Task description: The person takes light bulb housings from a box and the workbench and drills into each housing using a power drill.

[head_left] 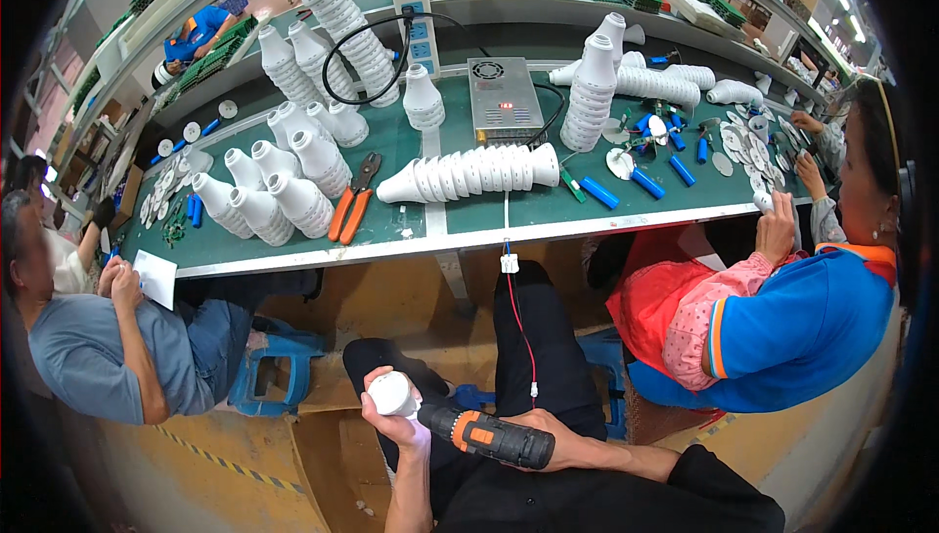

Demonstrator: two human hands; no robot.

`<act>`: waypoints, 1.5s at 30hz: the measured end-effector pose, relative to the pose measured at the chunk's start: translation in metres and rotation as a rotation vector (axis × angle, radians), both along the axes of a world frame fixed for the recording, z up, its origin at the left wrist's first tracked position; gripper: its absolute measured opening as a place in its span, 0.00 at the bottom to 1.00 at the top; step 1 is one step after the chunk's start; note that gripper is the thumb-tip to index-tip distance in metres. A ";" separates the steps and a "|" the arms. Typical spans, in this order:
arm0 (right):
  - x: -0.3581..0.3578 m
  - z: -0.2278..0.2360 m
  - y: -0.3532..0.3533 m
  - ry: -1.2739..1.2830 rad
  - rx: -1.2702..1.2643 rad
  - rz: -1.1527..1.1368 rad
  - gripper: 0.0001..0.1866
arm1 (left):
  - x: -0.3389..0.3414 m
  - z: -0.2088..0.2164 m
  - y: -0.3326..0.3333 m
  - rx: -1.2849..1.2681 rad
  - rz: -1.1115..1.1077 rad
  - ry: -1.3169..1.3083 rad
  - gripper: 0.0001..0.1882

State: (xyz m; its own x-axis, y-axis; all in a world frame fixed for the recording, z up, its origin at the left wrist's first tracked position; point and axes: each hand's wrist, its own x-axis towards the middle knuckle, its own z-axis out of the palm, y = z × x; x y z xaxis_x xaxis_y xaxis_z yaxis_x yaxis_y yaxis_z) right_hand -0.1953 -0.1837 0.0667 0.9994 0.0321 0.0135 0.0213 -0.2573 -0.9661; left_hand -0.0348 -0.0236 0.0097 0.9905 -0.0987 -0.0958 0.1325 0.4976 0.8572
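Above my lap, my left hand (403,428) is wrapped round a white plastic lamp housing (392,394), its round end facing up. My right hand (565,443) grips a black and orange cordless drill (497,438). The drill points left and its nose is at the side of the housing by my left fingers; whether the bit touches it cannot be made out. A thin red wire (523,330) with white connectors hangs from the table edge down to just above the drill.
On the green table (391,230) stand several stacks of white housings (313,161), with one stack (469,174) lying down. Orange-handled cutters (357,199), a metal power supply (504,100) and blue cylinders (599,193) lie there too. Co-workers sit left and right; an open cardboard box (337,465) is below.
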 end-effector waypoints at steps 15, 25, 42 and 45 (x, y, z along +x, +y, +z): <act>0.000 -0.002 -0.001 0.049 -0.025 0.021 0.19 | -0.007 0.006 -0.005 -0.054 -0.023 0.018 0.29; 0.003 -0.003 -0.001 0.036 -0.079 0.046 0.18 | -0.004 0.002 -0.002 -0.056 -0.021 0.007 0.29; -0.002 -0.013 0.001 0.043 0.007 0.046 0.18 | -0.002 -0.006 0.008 0.004 0.032 0.060 0.29; 0.003 -0.012 -0.003 0.064 -0.036 0.111 0.17 | 0.004 -0.006 0.011 -0.077 0.030 0.118 0.29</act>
